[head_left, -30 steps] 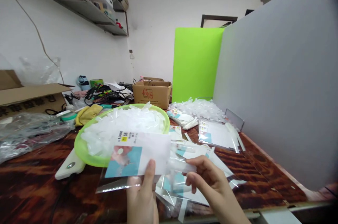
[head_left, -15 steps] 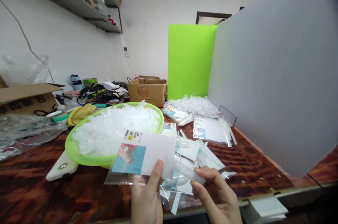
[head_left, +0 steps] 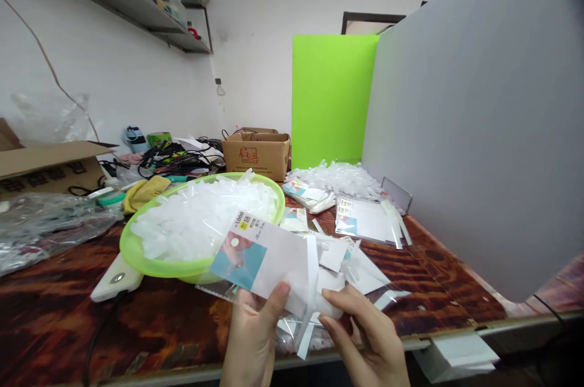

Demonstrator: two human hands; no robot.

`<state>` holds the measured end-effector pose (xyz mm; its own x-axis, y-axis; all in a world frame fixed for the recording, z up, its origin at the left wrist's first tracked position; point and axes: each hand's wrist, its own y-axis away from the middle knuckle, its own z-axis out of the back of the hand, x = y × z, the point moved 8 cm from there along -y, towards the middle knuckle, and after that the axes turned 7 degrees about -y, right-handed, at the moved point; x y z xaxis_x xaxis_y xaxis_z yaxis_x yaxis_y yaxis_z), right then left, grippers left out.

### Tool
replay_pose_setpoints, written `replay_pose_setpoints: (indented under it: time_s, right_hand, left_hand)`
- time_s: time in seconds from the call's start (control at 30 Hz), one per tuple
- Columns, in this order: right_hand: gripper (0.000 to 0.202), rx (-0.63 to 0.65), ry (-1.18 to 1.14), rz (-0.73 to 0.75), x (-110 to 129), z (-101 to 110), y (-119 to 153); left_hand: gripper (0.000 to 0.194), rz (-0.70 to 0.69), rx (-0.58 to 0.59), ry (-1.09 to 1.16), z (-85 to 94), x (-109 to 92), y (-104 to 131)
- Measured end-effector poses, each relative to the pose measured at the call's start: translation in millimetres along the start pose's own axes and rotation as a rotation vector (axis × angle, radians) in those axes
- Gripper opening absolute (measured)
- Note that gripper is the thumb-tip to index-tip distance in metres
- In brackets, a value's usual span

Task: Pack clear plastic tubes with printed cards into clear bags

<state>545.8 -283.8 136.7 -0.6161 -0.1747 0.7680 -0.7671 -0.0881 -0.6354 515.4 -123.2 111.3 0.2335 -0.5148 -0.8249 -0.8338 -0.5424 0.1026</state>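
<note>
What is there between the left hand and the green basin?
In the head view, the printed packet held by the left hand shows between them, overlapping the green basin.

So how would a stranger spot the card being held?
Find the green basin heaped with white pieces on the table. At its near right edge, the left hand grips the printed card. Unlike similar cards lying beyond, this one is held up.
</note>
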Motion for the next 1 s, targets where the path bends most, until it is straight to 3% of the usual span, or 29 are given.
replay_pose_setpoints:
  time_s: [0.1,0.17,0.27,0.37,0.53,0.63,0.73,0.83,0.9,1.0]
  right_hand:
    - [0.023,0.067,-0.038,0.11,11,-14,-1]
    - [0.022,0.025,-0.05,0.048,2,-17,-1]
    - [0.019,0.075,-0.156,-0.122,-19,-30,4]
    - [0.026,0.121,-0.222,-0.188,-30,-39,11]
    - [0.009,0.015,-0.423,-0.311,-46,-33,13]
    - [0.007,0.009,-0.345,-0.298,-46,-31,-3]
    - [0.008,0.123,-0.209,-0.209,-36,-36,-23]
    - [0.014,0.281,-0.201,-0.24,-40,-42,-27]
    - [0.015,0.234,-0.307,-0.251,-46,-34,-24]
    - [0.015,0.05,-0.503,-0.342,-60,-16,-20]
  left_hand:
    - [0.076,0.013,0.176,-0.043,-15.0,0,0]
    - [0.074,0.021,0.243,-0.027,-22.0,4,2]
    - [0.081,0.02,0.242,-0.009,-21.6,11,3]
    - [0.087,0.011,0.239,0.022,-17.5,13,5]
    - [0.067,0.146,0.205,0.141,-14.5,22,10]
    - [0.064,0.14,0.192,0.054,-14.4,27,9]
    - [0.055,0.136,0.233,-0.011,-15.8,31,5]
    - [0.056,0.156,0.258,0.055,-16.4,28,0]
    - [0.061,0.169,0.215,0.137,-14.4,24,-3]
    - [0.066,0.194,0.198,0.205,-17.0,26,-4]
